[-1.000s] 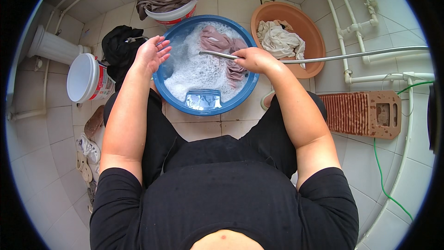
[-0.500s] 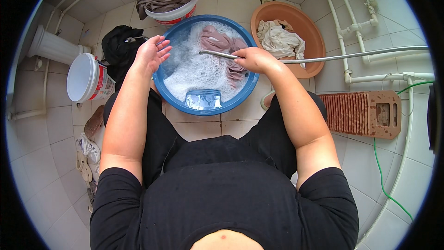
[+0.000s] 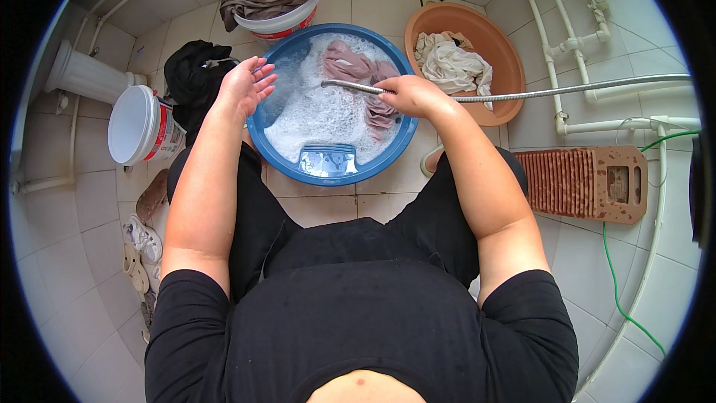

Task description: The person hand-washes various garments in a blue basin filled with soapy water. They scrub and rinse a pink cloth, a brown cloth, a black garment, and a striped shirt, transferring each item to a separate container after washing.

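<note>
A round blue basin (image 3: 258, 130) stands on the floor before me, full of water with white suds (image 3: 317, 116). Pinkish-brown cloth (image 3: 347, 65) lies partly sunk on its right side. My right hand (image 3: 412, 95) is closed around a metal shower hose (image 3: 522, 94) near its end, and the bare tip points left above the suds. Whether water flows from it I cannot tell. Palm up with fingers spread, my left hand (image 3: 246, 86) hovers at the basin's left rim, holding nothing.
At the right, an orange-brown basin (image 3: 511, 56) holds pale cloth (image 3: 455, 63). A brown washboard (image 3: 582, 183) lies by my right knee. Behind stands a bucket (image 3: 280, 26) heaped with clothes. Black cloth (image 3: 192, 78), a white bucket (image 3: 134, 125) and shoes (image 3: 142, 239) are on the left.
</note>
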A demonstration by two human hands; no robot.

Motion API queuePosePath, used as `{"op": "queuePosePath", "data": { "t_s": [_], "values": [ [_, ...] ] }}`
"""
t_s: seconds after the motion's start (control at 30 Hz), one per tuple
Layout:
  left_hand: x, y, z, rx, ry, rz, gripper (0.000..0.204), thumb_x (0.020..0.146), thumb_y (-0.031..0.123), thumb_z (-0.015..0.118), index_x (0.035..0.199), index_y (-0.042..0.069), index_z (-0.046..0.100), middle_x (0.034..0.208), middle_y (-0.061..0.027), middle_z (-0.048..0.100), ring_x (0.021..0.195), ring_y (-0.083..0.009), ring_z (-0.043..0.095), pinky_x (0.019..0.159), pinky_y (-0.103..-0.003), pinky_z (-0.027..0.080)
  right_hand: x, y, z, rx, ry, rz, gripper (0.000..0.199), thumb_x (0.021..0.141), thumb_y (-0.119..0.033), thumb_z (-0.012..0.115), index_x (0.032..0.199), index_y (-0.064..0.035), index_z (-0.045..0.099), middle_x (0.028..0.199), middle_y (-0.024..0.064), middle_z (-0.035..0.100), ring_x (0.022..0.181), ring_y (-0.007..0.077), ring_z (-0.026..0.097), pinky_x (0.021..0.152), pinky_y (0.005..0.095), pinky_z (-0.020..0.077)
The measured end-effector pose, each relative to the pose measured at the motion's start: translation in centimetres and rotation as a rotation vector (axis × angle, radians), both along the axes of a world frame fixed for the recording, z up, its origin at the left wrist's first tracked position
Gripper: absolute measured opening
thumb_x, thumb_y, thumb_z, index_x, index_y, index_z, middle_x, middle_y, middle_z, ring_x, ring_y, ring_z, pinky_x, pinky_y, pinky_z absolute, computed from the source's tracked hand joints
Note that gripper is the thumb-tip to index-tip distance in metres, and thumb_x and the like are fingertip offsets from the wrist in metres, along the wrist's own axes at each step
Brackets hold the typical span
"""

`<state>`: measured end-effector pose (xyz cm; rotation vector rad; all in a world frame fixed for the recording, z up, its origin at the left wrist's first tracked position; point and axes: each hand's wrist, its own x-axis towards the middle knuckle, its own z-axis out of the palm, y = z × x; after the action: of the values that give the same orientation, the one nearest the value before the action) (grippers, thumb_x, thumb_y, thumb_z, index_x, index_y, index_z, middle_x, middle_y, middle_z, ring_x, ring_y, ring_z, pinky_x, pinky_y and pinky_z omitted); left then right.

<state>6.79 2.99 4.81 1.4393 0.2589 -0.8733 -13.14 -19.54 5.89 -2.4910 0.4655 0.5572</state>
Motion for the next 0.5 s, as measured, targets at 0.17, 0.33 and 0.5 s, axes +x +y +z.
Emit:
{"op": "queuePosePath", "data": {
  "t_s": [0.17, 0.33, 0.5],
  "values": [
    [-0.08, 0.01, 0.07, -0.003, -0.001, -0.002, 0.037, 0.094, 0.03, 0.039, 0.12, 0.005, 0.045, 0.118, -0.0101, 0.051, 0.105, -0.0222, 0.05, 0.085, -0.034, 0.042, -0.1, -0.01, 0.05, -0.009, -0.027, 0.005, 0.035, 0.086, -0.028, 0.053, 0.117, -0.0137, 0.057, 0.104, 0.0133, 0.062, 0.098, 0.0278, 0.058, 0.086, 0.0343, 0.0444],
    [0.13, 0.12, -0.13, -0.012, 0.014, -0.001, 0.037, 0.094, 0.03, 0.039, 0.12, 0.005, 0.045, 0.117, -0.0098, 0.051, 0.105, -0.0223, 0.05, 0.086, -0.034, 0.041, -0.2, 0.28, 0.53, -0.001, -0.122, -0.029, 0.034, 0.085, -0.027, 0.053, 0.117, -0.0144, 0.057, 0.102, 0.0137, 0.063, 0.095, 0.0281, 0.059, 0.084, 0.0343, 0.045],
    [0.27, 0.12, -0.35, -0.013, 0.017, -0.003, 0.037, 0.094, 0.03, 0.039, 0.12, 0.006, 0.046, 0.116, -0.0095, 0.051, 0.105, -0.0225, 0.05, 0.086, -0.034, 0.041, -0.21, 0.22, 0.38, 0.007, -0.15, -0.04, 0.034, 0.085, -0.026, 0.053, 0.117, -0.0149, 0.057, 0.1, 0.014, 0.063, 0.094, 0.0283, 0.059, 0.083, 0.0345, 0.0452]
  ]
}}
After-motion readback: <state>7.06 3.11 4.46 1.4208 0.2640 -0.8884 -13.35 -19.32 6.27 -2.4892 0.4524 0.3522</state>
